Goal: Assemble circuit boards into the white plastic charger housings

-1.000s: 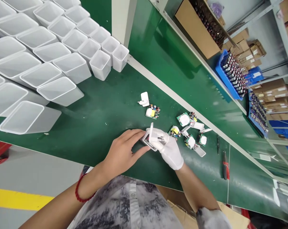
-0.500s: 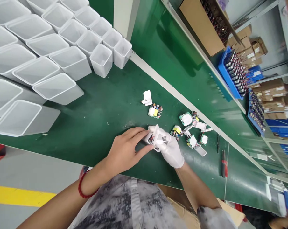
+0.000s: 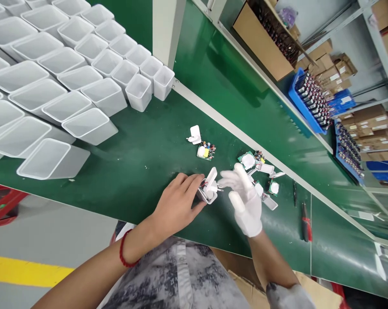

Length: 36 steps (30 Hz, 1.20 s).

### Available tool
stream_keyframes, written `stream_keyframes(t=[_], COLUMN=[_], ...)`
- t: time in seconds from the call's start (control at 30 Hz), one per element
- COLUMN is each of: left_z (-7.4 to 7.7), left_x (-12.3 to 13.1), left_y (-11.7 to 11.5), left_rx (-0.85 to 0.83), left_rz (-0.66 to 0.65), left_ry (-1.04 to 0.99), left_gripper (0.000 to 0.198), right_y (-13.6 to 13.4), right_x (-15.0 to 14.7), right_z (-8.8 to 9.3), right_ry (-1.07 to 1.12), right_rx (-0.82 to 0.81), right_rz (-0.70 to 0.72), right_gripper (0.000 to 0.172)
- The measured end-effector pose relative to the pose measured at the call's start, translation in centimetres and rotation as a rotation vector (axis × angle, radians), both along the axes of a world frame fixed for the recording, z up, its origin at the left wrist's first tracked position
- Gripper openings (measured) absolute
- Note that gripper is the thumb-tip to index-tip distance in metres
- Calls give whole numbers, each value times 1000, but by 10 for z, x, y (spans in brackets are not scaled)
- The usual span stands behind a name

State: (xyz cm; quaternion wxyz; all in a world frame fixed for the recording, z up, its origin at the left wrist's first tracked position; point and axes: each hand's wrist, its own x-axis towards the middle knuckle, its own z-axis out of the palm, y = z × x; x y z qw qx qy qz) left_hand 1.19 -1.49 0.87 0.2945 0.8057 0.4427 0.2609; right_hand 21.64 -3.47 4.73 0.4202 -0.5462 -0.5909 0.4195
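Left of the red-handled pliers (image 3: 305, 223), the left hand (image 3: 177, 206) grips a white plug housing (image 3: 210, 198), pronged cover (image 3: 211, 177) tilted up; the gloved right hand (image 3: 249, 208), empty and loosely spread, hovers nearer the pliers

green bench top (image 3: 132, 159) mid-frame, soft glare at 4 o'clock, pale rail (image 3: 209, 113) running 12 to 4, pale post (image 3: 166, 34) at 12, metal shelving (image 3: 379, 34) with cartons (image 3: 374, 124) at 2–3, grey floor (image 3: 84, 240), yellow stripe (image 3: 26, 271) at 8
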Motion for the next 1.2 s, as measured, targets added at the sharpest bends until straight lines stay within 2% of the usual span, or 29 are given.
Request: stream_keyframes(t=[0.07, 0.13, 0.2, 0.27, 0.3, 0.4, 0.5, 0.7, 0.87, 1.0, 1.07, 1.13, 1.2], left_z=[0, 3, 10, 19, 24, 36, 39, 28, 22, 19, 18, 17, 17], left_x=[4, 7, 9, 11, 11, 10, 7, 8, 6, -1, -7, -15, -24], left_y=[0, -1, -2, -3, -4, -4, -5, -9, -5, 0, 1, 1, 1], left_rx=[-2, 6, 19, 23, 11, -77, -179, -384, -361, -275, -203, -147, -113], left_rz=[40, 70, 74, 43, 12, -49, -35, -13, 3, 15, 14, 14, 35], left_ry=[-49, -108, -130, -128, -136, -239, -336, -392, -382, -311, -258, -212, -175], left_gripper=[44, 45, 49, 53, 57, 77, 90, 73, 63, 49, 41, 35, 31], right_y=[-11, -19, -23, -20, -17, -5, 5, 13, 16, 26, 43, 73, 113], right_x=[1, -1, -6, -13, -16, -22, -19, -11, -12, -5, 6, 22, 42], right_z=[-3, -7, -8, -5, -3, 6, 10, 9, 8, 6, 6, 9, 12], right_ry=[-141, -206, -155, 16, 133, 488, 695, 777, 675, 517, 350, 101, -215], right_rx=[108, 134, 32, -149, -231, -370, -427, -470, -474, -391, -282, -137, 24], right_rz=[-104, -111, -67, -56, -75, -170, -229, -222, -214, -160, -160, -197, -280], right_gripper=[52, 58, 77, 91, 93, 78, 56, 42, 42, 53, 72, 96, 102])
